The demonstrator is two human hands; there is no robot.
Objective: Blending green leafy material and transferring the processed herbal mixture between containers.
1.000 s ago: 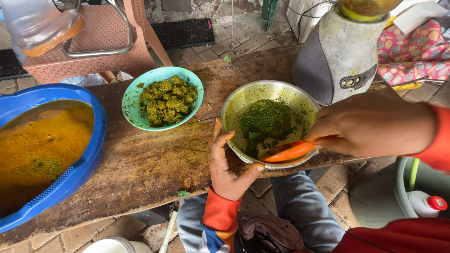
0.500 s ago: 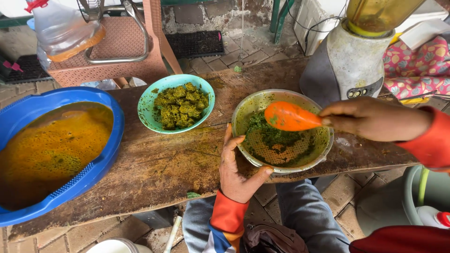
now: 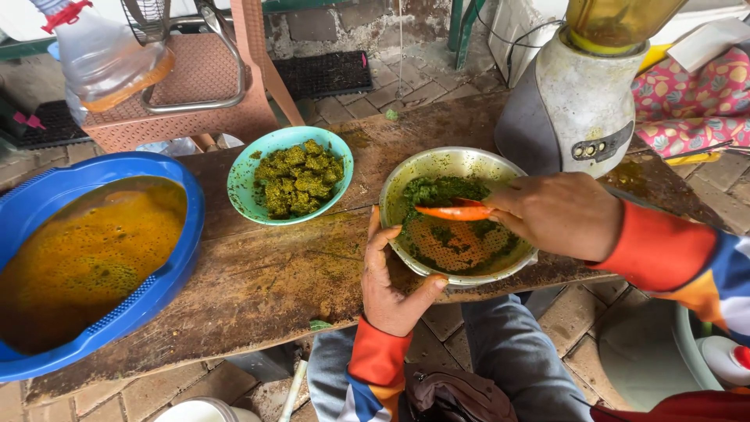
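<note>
A metal bowl (image 3: 437, 164) with a sieve-like bottom holds wet green paste and sits on a worn wooden plank (image 3: 258, 273). My left hand (image 3: 391, 281) steadies the bowl at its near-left rim, thumb under the edge. My right hand (image 3: 558, 215) grips an orange spoon (image 3: 453, 211) whose bowl lies low over the green paste inside the metal bowl. To the left stands a turquoise bowl (image 3: 250, 203) heaped with lumps of squeezed green pulp.
A big blue basin (image 3: 168, 281) of orange-yellow frothy liquid sits at the plank's left end. A blender (image 3: 578, 101) stands at the back right. Behind are a pink plastic stool (image 3: 195, 86), a plastic bottle (image 3: 109, 55) and a flowered cloth (image 3: 687, 101).
My right hand has brought the orange spoon down from above the bowl into the green paste. My left hand stays at the bowl's rim. The view has shifted slightly.
</note>
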